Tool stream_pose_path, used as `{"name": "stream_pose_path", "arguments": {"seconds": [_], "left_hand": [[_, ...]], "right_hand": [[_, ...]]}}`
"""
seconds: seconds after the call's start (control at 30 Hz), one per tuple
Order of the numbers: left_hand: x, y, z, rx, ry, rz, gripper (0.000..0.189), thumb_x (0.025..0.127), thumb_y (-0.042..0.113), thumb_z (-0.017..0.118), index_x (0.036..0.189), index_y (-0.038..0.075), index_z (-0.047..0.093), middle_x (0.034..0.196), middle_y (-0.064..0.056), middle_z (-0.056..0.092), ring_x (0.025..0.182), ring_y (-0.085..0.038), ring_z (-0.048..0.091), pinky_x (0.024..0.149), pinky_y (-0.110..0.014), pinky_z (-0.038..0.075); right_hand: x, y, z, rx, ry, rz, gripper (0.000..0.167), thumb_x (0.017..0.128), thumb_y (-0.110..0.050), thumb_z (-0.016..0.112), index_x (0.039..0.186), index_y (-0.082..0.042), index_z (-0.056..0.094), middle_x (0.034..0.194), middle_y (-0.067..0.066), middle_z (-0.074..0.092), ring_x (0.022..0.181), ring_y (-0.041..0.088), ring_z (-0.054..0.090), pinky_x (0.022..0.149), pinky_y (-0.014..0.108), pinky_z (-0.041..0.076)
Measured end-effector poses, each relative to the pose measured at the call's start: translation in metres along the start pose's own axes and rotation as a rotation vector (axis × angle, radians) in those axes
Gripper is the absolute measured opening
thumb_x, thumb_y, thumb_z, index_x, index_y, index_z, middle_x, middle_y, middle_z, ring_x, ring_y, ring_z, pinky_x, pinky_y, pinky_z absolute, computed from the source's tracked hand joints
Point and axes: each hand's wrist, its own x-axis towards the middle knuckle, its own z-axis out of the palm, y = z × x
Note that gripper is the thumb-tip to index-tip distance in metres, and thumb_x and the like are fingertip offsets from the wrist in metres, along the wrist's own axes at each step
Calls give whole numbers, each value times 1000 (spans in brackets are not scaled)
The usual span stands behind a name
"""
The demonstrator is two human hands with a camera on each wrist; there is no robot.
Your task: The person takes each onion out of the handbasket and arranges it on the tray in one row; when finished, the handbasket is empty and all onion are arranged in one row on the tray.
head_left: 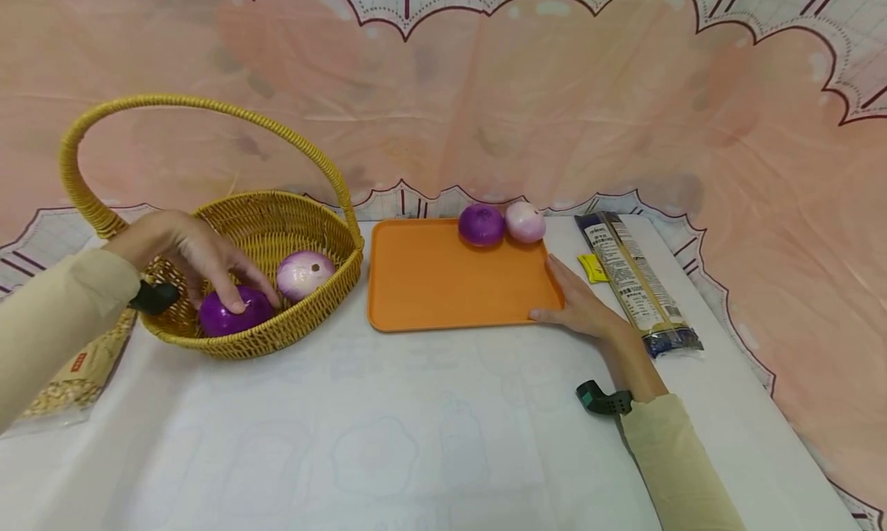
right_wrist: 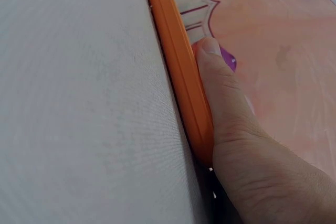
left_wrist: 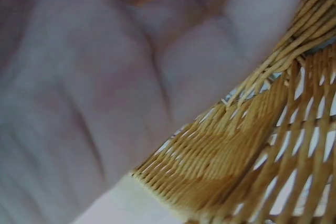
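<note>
Inside the yellow wicker basket (head_left: pixel 319 292), my left hand (head_left: pixel 208 262) grips a dark purple onion (head_left: pixel 235 312) from above, with thumb and fingers around its sides. A paler purple-and-white onion (head_left: pixel 305 275) lies beside it in the basket. In the left wrist view the palm (left_wrist: pixel 94 77) covers much of the frame and hides the held onion. My right hand (head_left: pixel 582 304) rests at the near right corner of the orange tray (head_left: pixel 443 277), thumb along the near edge and straight fingers along the right side. Another dark onion (head_left: pixel 481 225) and a pale onion (head_left: pixel 525 222) sit at the tray's far right corner.
Right of the tray lies a long printed packet (head_left: pixel 634 277), with a small yellow packet (head_left: pixel 593 268) against it. A bag of pale grains or nuts (head_left: pixel 83 369) is partly under the left forearm. The basket's tall handle (head_left: pixel 208 104) arches over the left arm.
</note>
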Motion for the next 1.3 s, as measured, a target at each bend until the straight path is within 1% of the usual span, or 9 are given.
{"name": "stream_pose_path", "arguments": {"seconds": [0.13,0.27,0.37,0.5,0.63,0.77,0.93,1.13,1.3], "left_hand": [[2,-1,3,-34,-16,-2,67,92,34,64,150,19,36,155,-30,8,131,-37,43,94,-54,51],[4,-1,4,-55,-29,-8,65,91,31,65,149,18,37,152,-26,18,124,-32,50,92,-50,54],[5,-2,4,-57,-39,-14,62,91,30,66,146,17,40,148,-22,25,119,-28,53,90,-47,55],[4,-2,5,-40,-34,-6,62,91,33,65,145,17,39,147,-18,29,117,-26,53,89,-45,55],[3,-1,6,-39,-32,13,64,92,34,64,145,15,35,143,-16,32,115,-24,53,90,-41,54],[0,2,7,-78,-43,33,63,93,28,64,144,11,32,135,-14,37,111,-21,56,88,-35,54],[-1,1,9,-102,-45,93,66,93,23,64,144,5,26,131,-15,40,112,-21,54,89,-31,53],[-5,3,12,-15,11,130,68,92,29,65,144,6,28,130,-14,43,113,-21,52,89,-29,52],[-10,7,15,86,92,148,65,92,30,65,144,9,33,133,-16,45,119,-23,49,93,-31,50]], "right_hand": [[0,1,0,-2,1,-1,114,79,-55,72,157,-13,-1,165,9,-2,152,34,0,121,58,5],[0,1,0,3,2,3,114,79,-55,72,157,-14,-1,165,9,-2,152,34,0,121,58,5],[1,0,0,6,2,2,115,78,-55,72,157,-14,-1,165,8,-2,152,34,0,121,58,4],[0,-1,1,5,1,3,115,78,-56,72,157,-14,-1,165,9,-2,152,35,1,121,58,5],[-1,-2,1,-5,2,7,114,79,-55,71,157,-12,-1,165,10,-2,152,35,1,121,58,5],[-2,-2,1,-8,1,7,113,80,-55,71,157,-12,-1,165,10,-2,152,35,1,121,58,5],[-1,-2,2,7,0,15,114,79,-55,72,157,-13,-1,165,10,-2,152,35,1,121,58,4],[-1,-2,2,16,-2,24,115,78,-56,72,157,-14,-1,165,10,-2,152,35,0,120,59,4],[-1,-2,1,25,-2,23,115,78,-55,72,157,-13,-1,165,10,-2,152,35,0,120,59,4]]}}
